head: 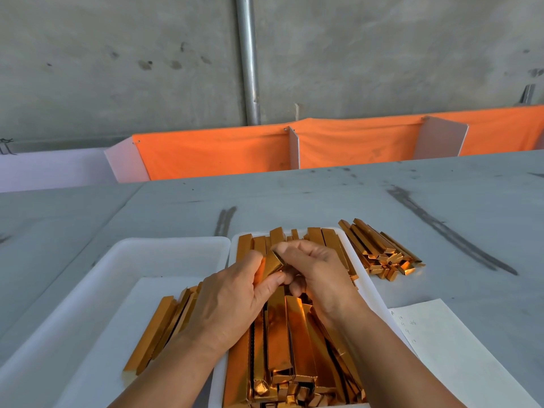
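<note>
Both hands hold one shiny gold paper box point(272, 265) above the right white tray point(369, 285). My left hand point(232, 301) grips its lower part between thumb and fingers. My right hand point(315, 269) pinches the upper end with curled fingers. The right tray is packed with several long gold paper boxes point(294, 348). A few more gold boxes point(160, 328) lie in the left white tray point(88, 290), partly under my left wrist.
A loose pile of gold boxes point(379, 250) lies on the grey table point(323, 198) right of the trays. A white sheet with handwriting point(441, 346) sits at the right. An orange cloth barrier point(220, 151) and a metal pole point(248, 60) stand behind.
</note>
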